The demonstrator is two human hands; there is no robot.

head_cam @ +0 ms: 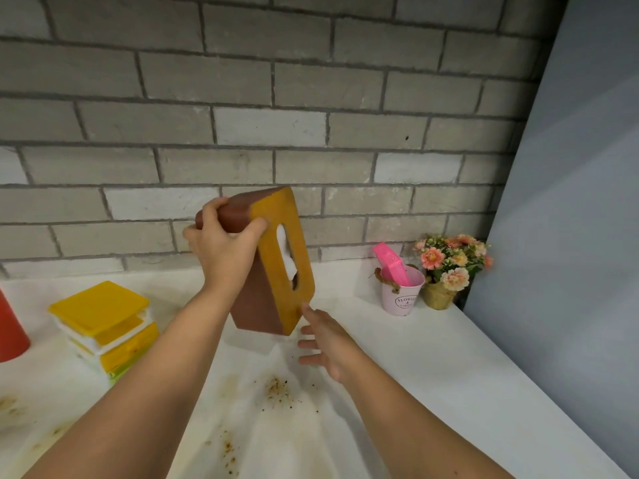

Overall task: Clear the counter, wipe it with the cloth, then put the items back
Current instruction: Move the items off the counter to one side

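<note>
Left grip [224, 250] clasps tissue box [262, 305] upper end; right grip [325, 340] splayed, empty. Box brown, mustard slotted face, tilted.

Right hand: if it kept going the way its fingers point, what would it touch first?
Probably the lower corner of the tissue box that the left hand holds tilted above the counter; the right hand's forefinger looks almost there, though depth is unclear.

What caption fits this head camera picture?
Left hand holds tilted tissue box over stained counter; right hand open below.
</note>
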